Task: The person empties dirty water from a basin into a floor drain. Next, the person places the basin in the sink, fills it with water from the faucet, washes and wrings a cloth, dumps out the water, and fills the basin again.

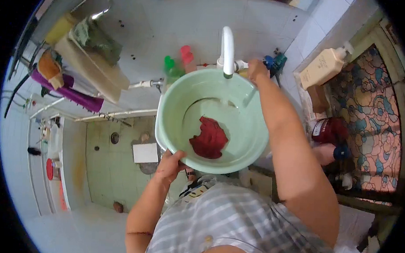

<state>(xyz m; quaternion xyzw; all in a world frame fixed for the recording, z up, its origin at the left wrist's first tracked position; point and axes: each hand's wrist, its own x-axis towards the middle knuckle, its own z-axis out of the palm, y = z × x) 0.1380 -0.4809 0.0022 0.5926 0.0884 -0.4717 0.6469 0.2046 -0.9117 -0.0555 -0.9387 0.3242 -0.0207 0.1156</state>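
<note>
A pale green plastic basin sits under a white curved faucet. On the basin's bottom lies a crumpled dark red cloth. My left hand grips the basin's near left rim, thumb over the edge and fingers underneath. My right hand reaches past the basin's right side and is closed at the faucet's handle, just right of the spout; the fingers largely hide the handle. Whether water is running from the spout cannot be made out.
Behind the basin stand a green-capped bottle and a pink bottle. A cream pump bottle and a dark red container are at the right. Towels hang at the left above the tiled floor.
</note>
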